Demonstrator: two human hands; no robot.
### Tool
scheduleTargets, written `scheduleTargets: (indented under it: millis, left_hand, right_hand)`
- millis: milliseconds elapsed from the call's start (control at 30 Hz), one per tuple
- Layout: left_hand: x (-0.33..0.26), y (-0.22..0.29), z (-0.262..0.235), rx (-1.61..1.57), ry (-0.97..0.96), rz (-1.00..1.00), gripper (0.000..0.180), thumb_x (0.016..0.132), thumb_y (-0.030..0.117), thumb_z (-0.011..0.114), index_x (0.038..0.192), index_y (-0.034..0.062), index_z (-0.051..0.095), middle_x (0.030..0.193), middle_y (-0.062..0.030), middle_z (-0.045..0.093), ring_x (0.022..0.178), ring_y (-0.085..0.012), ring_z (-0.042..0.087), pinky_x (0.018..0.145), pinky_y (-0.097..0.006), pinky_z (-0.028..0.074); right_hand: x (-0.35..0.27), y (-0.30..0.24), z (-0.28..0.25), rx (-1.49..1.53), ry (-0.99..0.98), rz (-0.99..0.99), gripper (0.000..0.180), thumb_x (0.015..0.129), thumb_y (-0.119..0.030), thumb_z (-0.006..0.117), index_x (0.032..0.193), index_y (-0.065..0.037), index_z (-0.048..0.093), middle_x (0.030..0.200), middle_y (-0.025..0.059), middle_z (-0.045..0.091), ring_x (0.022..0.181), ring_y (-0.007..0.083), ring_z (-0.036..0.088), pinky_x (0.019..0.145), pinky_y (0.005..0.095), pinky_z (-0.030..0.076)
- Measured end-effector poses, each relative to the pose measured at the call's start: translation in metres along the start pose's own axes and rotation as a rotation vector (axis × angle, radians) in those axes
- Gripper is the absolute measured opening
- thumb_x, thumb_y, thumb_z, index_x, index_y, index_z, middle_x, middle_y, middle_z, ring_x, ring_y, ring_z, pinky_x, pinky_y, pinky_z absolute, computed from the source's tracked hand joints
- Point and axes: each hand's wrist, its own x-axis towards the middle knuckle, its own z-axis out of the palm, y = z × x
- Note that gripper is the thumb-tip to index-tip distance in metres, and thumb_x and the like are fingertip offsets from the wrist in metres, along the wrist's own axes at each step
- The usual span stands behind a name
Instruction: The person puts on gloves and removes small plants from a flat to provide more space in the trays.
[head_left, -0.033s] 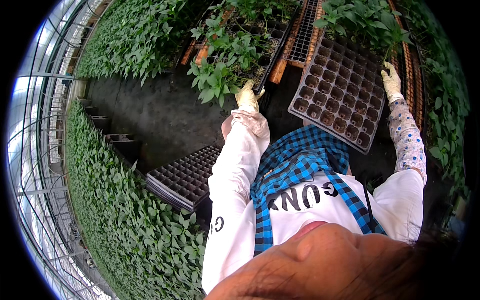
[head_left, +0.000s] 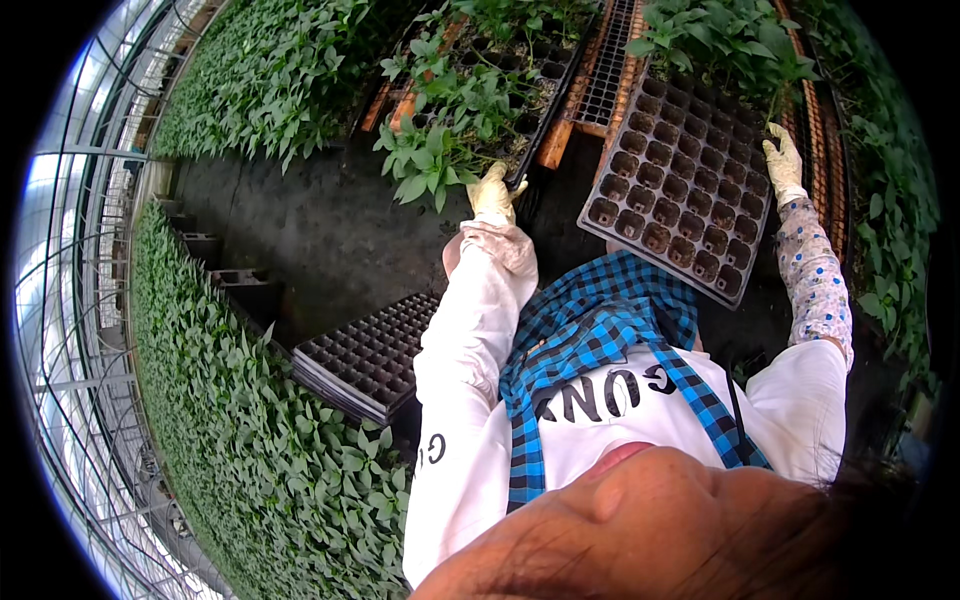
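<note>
My left hand, in a pale yellow glove, grips the near corner of a black seedling tray. Leafy green seedlings hang over that tray's left side, beside my fingers. To the right, a second seedling tray is tilted with its near end over my apron. Its near cells hold only dark soil, while leafy seedlings stand at its far end. My right hand, gloved alike, is closed at this tray's right edge, just below a seedling stem. Part of its grip is hidden.
A stack of black cell trays lies low at my left. Dense green plants fill the left side, with more at the far left and right. Between the two trays runs a bench with wooden rails and black mesh. Dark sheeting covers the ground.
My left hand and forearm have shifted very slightly left, and the seedlings beside them have moved a little. My right hand stays at the tray edge.
</note>
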Motion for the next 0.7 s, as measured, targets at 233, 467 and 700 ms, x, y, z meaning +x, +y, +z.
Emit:
scheduleTargets:
  millis: [233, 467, 700]
  left_hand:
    - [0.029, 0.095, -0.061, 0.329, -0.301, 0.030, 0.037, 0.090, 0.002, 0.066, 0.124, 0.0055, 0.052, 0.096, -0.0103, 0.067, 0.072, -0.0236, 0.068, 0.046, -0.035, 0.060]
    - [0.124, 0.145, -0.117, 0.504, -0.349, -0.253, 0.076, 0.091, -0.001, 0.062, 0.152, 0.0116, 0.020, 0.102, -0.0105, 0.067, 0.079, -0.0230, 0.067, 0.047, -0.038, 0.056]
    - [0.164, 0.128, -0.139, 0.476, 0.016, 0.162, 0.034, 0.088, 0.001, 0.065, 0.122, 0.0059, 0.062, 0.103, -0.0076, 0.070, 0.078, -0.0233, 0.068, 0.061, -0.037, 0.060]
  right_hand:
    - [0.012, 0.013, -0.010, -0.004, 0.002, 0.009, 0.043, 0.090, -0.012, 0.069, 0.132, -0.012, 0.064, 0.123, 0.0117, 0.070, 0.118, 0.0234, 0.063, 0.102, 0.0325, 0.046]
    - [-0.011, 0.013, -0.023, -0.090, -0.083, -0.047, 0.042, 0.098, -0.021, 0.064, 0.137, -0.009, 0.056, 0.132, 0.0135, 0.065, 0.123, 0.0261, 0.061, 0.105, 0.0330, 0.044]
    - [-0.061, -0.104, -0.044, -0.245, -0.044, -0.468, 0.015, 0.097, -0.020, 0.066, 0.105, -0.007, 0.064, 0.101, 0.0107, 0.069, 0.091, 0.0295, 0.069, 0.079, 0.0356, 0.056]
